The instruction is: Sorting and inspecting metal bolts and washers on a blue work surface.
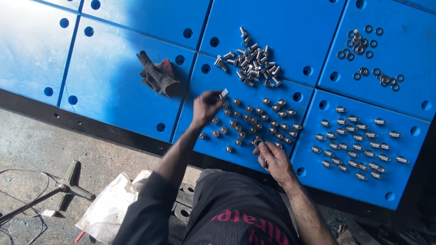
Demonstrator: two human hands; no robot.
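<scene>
My left hand [205, 105] is raised over a blue panel [213, 145] and pinches a small steel bolt [223, 93] at its fingertips. My right hand [274, 159] rests near the panel's front edge, holding a bolt with a washer ring [258, 143] on it. Between the hands, several bolts stand upright in rows [254, 122]. A loose heap of bolts [252, 63] lies farther away, just beyond my left hand.
Bolts fitted with washers lie on their sides in rows [359, 143] on the right panel. Loose washers [368, 59] are scattered at the far right. A dark work glove [158, 75] lies left of the heap. On the concrete floor are a plastic bag [109, 206] and a metal tool [68, 183].
</scene>
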